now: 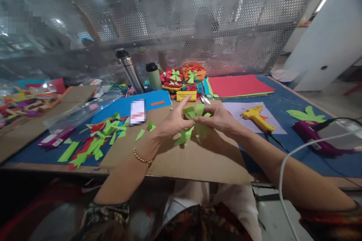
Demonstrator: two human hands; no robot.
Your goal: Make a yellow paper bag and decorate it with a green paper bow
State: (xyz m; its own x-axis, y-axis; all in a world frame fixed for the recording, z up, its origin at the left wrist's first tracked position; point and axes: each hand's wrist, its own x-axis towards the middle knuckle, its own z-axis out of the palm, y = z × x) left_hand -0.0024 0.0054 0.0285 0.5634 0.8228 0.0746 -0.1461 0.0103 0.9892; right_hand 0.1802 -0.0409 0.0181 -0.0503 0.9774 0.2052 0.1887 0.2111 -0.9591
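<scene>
One left hand (177,120), one right hand (220,119), pinching folded green paper (190,112), seemingly unfinished, centre; bow-trimmed boxes (200,72), apparently done, upper centre.

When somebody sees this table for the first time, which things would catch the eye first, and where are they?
Probably first the bright green paper, held by the left hand and the right hand above the brown cardboard in the middle. Next, the yellow glue gun on pale purple paper to the right, with the red-topped paper stack behind it. On the left, a loose pile of green and red scraps also stands out.
</scene>
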